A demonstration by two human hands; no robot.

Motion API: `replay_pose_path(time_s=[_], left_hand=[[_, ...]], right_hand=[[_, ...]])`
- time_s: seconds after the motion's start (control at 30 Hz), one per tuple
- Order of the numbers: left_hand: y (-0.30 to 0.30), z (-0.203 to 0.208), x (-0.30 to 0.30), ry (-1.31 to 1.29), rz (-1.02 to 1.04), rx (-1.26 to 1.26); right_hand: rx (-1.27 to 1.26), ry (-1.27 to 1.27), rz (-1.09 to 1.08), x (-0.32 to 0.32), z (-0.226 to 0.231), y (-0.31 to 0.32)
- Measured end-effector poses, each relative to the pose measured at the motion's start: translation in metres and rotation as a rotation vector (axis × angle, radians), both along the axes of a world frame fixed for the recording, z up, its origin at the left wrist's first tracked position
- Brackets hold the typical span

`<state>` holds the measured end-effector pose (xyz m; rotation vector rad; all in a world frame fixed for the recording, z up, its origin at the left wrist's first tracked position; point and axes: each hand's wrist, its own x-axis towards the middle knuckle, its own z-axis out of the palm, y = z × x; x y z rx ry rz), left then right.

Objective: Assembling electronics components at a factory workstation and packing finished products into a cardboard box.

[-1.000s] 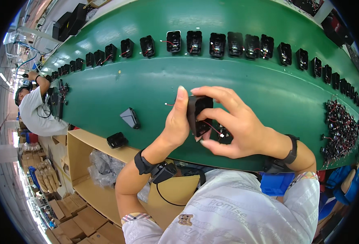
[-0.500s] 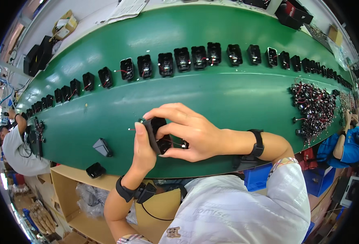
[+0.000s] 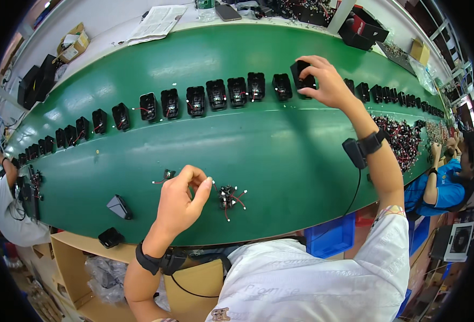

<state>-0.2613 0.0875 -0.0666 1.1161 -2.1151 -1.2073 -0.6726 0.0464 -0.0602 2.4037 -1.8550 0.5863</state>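
My right hand [image 3: 328,83] is stretched to the far row, its thumb and fingers closed around a black plastic housing [image 3: 302,75]. My left hand [image 3: 180,203] hovers over the near bench, thumb and fingertips curled together. Whatever they hold, if anything, is too small to make out. Just right of those fingertips lies a small cluster of black parts with red wires and white connectors [image 3: 228,198]. Another small wired part [image 3: 168,174] sits beyond the left hand. The other black housings [image 3: 216,95] stand in a long curved row across the green bench [image 3: 280,155].
A dark wedge-shaped piece [image 3: 119,207] and a black housing [image 3: 110,238] lie at the near left. At right is a heap of wired parts [image 3: 400,140]. A cardboard box [image 3: 68,252] and a blue bin [image 3: 331,236] stand below the bench edge. Co-workers sit at both ends.
Both hands were together around a black housing; they have separated. My right hand has moved away to the far row, uncovering the wired cluster. My left hand no longer holds a housing. The view has shifted.
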Motion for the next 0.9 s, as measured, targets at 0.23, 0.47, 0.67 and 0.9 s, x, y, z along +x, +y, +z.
replay_pose_path(time_s=[0.23,0.47,0.67,0.9], left_hand=[[-0.039,0.021,-0.082,-0.291,-0.202,-0.864],[-0.105,-0.015,-0.226,-0.665,-0.170,-0.973],[-0.114,-0.035,-0.258,-0.760,-0.184,-0.875],[-0.119,-0.041,-0.257,-0.752,-0.155,-1.027]], right_hand=[[0.090,0.197,0.024,-0.004,-0.010,-0.003],[0.080,0.198,0.026,-0.006,-0.022,-0.008],[0.084,0.225,0.055,-0.009,-0.038,-0.013],[0.112,0.178,0.056,-0.012,-0.048,-0.014]])
